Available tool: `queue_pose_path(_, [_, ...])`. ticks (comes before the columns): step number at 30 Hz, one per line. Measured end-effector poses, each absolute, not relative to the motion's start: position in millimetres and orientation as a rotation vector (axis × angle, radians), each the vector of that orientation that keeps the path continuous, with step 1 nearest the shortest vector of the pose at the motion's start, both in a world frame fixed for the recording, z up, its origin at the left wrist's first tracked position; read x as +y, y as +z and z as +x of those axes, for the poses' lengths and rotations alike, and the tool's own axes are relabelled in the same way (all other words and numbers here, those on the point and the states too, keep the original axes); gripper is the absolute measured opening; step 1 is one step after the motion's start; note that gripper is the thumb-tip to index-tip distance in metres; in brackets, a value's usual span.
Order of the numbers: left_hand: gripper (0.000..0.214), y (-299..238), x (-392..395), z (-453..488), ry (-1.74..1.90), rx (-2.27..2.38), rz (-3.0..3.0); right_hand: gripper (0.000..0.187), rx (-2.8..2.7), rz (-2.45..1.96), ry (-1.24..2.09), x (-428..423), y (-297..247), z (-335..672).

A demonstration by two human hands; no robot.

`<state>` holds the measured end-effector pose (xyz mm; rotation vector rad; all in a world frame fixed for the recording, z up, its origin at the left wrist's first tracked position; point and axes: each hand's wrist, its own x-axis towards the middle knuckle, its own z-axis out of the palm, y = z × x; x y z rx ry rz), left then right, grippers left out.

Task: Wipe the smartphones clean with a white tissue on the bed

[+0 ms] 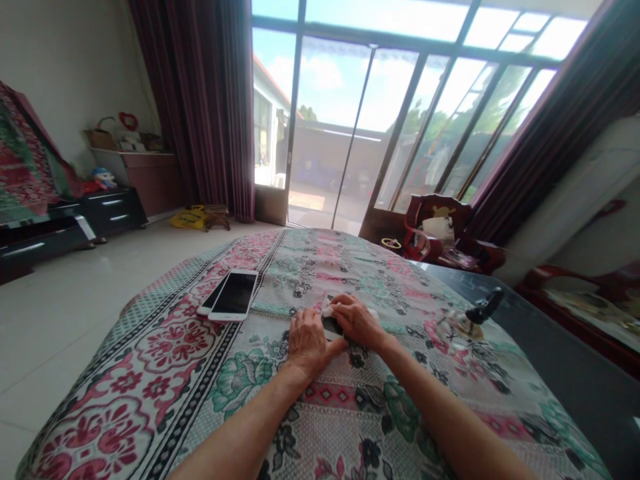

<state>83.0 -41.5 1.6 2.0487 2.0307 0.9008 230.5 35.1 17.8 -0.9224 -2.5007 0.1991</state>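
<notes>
A phone with a dark screen and white border [332, 326] lies on the patterned cloth between my hands, partly covered by them. My left hand [309, 340] grips it along its left side and near edge, thumb stretched toward the right. Pinched in the fingers of my right hand [356, 321] is a crumpled white tissue [327, 309], pressed against the upper part of the screen. A bit of white shows just right of that hand; I cannot make out what it is. To the left, a white phone [233, 296] rests overlapping another phone [208, 305].
A clear bottle with a black top [486, 308] stands on the flowered tablecloth [240, 380] at the right. Beyond the table are a red wooden chair [430, 230], a glass door [340, 133] and a small stool [217, 217] beside a yellow bag [189, 218].
</notes>
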Motion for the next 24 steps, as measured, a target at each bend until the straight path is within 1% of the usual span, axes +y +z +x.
queue_pose_path(4, [0.049,4,-43,84,0.890,2.058,2.047,0.022,-2.563,-0.758,0.266,15,17,238])
queue_pose_path(6, [0.048,5,-42,85,0.879,2.072,2.045,0.022,-2.546,-0.753,0.279,15,16,237])
queue_pose_path(12, [0.067,0,-39,84,0.861,2.055,2.061,0.024,-2.517,-0.832,0.199,54,16,222])
queue_pose_path(18, [0.067,-3,-39,82,0.865,2.035,2.074,0.025,-2.442,-0.973,0.100,89,12,219])
queue_pose_path(24, [0.065,-1,-38,83,0.868,2.051,2.081,0.022,-2.387,-0.949,0.059,67,7,237])
